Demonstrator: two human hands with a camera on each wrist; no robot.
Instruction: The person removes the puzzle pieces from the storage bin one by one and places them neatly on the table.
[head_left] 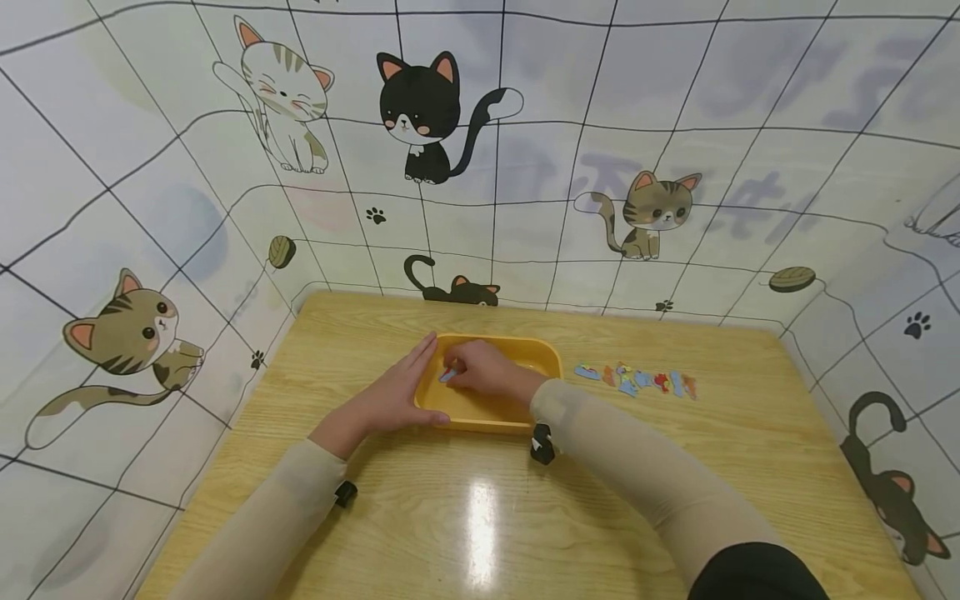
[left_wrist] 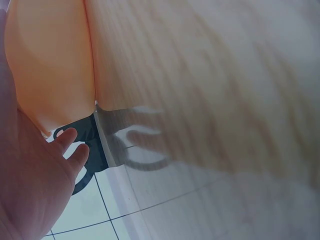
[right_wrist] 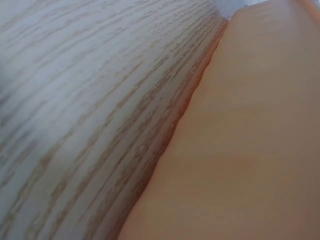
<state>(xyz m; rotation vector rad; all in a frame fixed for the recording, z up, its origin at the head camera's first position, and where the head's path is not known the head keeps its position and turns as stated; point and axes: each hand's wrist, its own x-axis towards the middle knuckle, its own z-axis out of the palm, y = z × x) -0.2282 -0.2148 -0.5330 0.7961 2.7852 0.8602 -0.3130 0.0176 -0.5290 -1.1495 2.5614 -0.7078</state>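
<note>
A shallow yellow plastic tray (head_left: pixel 487 427) stands on the wooden table in the head view. My left hand (head_left: pixel 397 392) rests against its left end, fingers stretched along that side and thumb at the front wall. Inside the tray, my right hand (head_left: pixel 483 367) pinches a small blue and red puzzle piece (head_left: pixel 447 375) near the left end; the hand hides part of the tray floor. The left wrist view shows the left hand (left_wrist: pixel 35 185) beside the tray's orange-looking wall (left_wrist: pixel 55 65). Only the tray wall (right_wrist: pixel 240 130) and wood appear in the right wrist view.
Right of the tray, several colourful puzzle pieces (head_left: pixel 637 380) lie in a loose row on the table (head_left: pixel 420 517). A wall covering (head_left: pixel 540 167) printed with cats and grid lines rises behind the table and along both sides.
</note>
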